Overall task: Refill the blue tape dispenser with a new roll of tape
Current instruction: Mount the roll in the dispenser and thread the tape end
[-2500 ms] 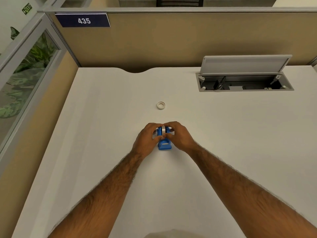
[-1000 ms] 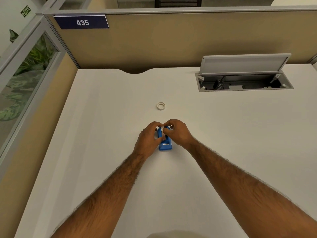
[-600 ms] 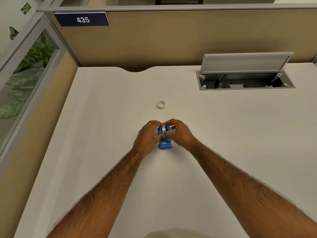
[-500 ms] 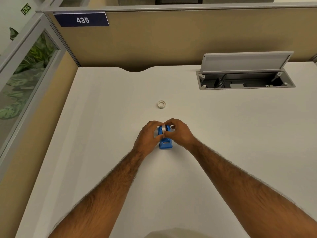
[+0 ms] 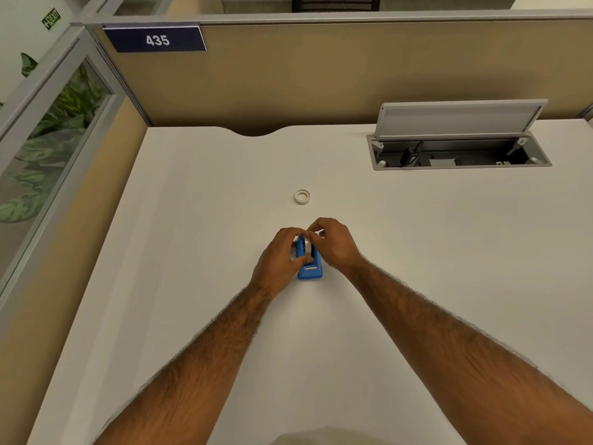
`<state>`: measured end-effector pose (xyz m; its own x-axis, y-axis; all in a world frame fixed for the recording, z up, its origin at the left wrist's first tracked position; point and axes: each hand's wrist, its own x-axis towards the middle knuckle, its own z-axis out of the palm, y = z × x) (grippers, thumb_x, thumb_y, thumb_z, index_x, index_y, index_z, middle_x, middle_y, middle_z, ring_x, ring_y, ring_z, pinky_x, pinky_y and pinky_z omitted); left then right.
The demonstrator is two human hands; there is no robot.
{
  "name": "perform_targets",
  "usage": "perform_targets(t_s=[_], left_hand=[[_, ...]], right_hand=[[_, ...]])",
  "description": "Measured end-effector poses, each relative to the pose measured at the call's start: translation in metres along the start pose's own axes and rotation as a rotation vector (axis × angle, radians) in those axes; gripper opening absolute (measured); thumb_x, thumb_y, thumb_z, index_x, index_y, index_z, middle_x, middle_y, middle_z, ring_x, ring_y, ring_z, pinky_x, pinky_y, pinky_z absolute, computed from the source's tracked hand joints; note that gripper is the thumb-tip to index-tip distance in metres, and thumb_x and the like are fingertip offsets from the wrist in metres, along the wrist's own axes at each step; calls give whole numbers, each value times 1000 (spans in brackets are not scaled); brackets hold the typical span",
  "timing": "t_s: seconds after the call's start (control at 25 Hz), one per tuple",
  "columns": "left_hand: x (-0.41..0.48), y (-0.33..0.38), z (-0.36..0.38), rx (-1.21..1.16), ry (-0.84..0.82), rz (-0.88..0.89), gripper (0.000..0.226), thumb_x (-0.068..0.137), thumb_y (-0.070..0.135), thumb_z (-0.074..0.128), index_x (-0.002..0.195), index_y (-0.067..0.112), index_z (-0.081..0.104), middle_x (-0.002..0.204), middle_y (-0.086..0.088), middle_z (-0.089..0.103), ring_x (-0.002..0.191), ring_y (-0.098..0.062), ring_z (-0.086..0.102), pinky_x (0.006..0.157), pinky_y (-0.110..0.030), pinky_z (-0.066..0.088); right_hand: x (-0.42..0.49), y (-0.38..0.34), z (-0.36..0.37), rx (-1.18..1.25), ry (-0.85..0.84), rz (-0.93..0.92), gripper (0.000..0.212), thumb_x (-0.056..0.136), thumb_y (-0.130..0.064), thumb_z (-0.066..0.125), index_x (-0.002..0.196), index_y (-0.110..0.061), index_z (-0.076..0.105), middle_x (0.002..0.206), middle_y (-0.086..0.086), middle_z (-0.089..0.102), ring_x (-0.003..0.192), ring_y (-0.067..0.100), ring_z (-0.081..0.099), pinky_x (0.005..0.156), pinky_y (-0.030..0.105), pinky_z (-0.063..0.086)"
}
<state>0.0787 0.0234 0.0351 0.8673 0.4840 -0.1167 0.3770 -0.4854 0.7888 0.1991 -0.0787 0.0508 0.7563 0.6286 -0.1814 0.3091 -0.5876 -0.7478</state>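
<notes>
The blue tape dispenser stands on the white desk, cutter end toward me. A roll of tape sits upright in its cradle, mostly hidden by fingers. My left hand wraps the dispenser's left side, thumb across its top. My right hand pinches the roll from the right and above. A small white tape core lies flat on the desk beyond the hands.
An open cable tray with a raised grey lid is set into the desk at the back right. A tan partition with a "435" plate closes the far edge; a glass panel runs along the left.
The roll sits lower between the dispenser's walls than 2.5 s ago. Both hands stay on the dispenser, with fingers shifting slightly around the roll.
</notes>
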Motion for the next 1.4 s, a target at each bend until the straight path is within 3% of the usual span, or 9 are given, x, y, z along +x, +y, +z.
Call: perform_targets(t_s=[0.12, 0.28, 0.52, 0.84, 1.0, 1.08, 1.24, 1.4], left_hand=[[1, 0, 1, 11, 7, -15, 51, 79, 31, 80, 123, 29, 54, 121, 15, 57, 106, -8, 59, 86, -20, 45], [5, -1, -1, 5, 2, -18, 44, 84, 28, 76, 123, 23, 58, 125, 5, 61, 110, -14, 60, 93, -27, 48], [4, 2, -3, -24, 5, -1, 42, 86, 24, 74, 125, 17, 60, 125, -1, 62, 110, -17, 61, 97, -33, 52], [6, 1, 2, -3, -14, -5, 45, 81, 26, 79, 117, 30, 52, 121, 12, 57, 108, -11, 59, 90, -27, 51], [4, 0, 3, -107, -16, -49, 60, 76, 30, 84, 125, 27, 51, 126, 11, 56, 110, -9, 59, 91, -24, 50], [4, 1, 2, -153, -2, -55, 52, 83, 29, 78, 128, 23, 54, 128, 7, 59, 109, -11, 61, 91, -25, 54], [6, 2, 0, -155, 6, -66, 36, 90, 21, 69, 125, 19, 59, 124, 4, 62, 106, -13, 64, 82, -16, 54], [9, 7, -2, -125, -23, -95, 34, 84, 24, 77, 109, 34, 55, 114, 13, 61, 95, -5, 62, 70, -8, 44]], right_hand=[[1, -2, -2, -3, 4, -7, 3, 90, -29, 64, 88, -28, 62, 104, -5, 61, 93, 11, 56, 76, 23, 41], [-3, 0, -8, 17, -27, -8, 7, 87, -29, 68, 91, -30, 62, 105, -8, 58, 95, 10, 56, 78, 24, 44], [-18, 5, -6, 54, -72, -17, 31, 79, -25, 76, 106, -24, 61, 110, -8, 56, 99, 13, 56, 83, 27, 47], [-13, -9, -8, -46, 16, -62, 10, 89, -24, 63, 94, -15, 64, 104, 2, 64, 92, 16, 59, 72, 24, 42], [-15, -9, -9, -94, 16, -86, 10, 88, -23, 63, 94, -16, 65, 102, 2, 65, 91, 17, 58, 74, 25, 43], [-18, -7, -9, -107, 11, -103, 11, 86, -23, 65, 94, -16, 66, 100, 2, 64, 90, 18, 58, 74, 27, 46], [-16, -8, -8, -173, 32, -136, 13, 85, -25, 65, 91, -14, 66, 94, 2, 64, 86, 17, 57, 74, 31, 48], [-8, -14, -7, -286, 53, -163, 17, 89, -30, 61, 93, -14, 67, 96, 3, 63, 86, 15, 52, 72, 27, 43]])
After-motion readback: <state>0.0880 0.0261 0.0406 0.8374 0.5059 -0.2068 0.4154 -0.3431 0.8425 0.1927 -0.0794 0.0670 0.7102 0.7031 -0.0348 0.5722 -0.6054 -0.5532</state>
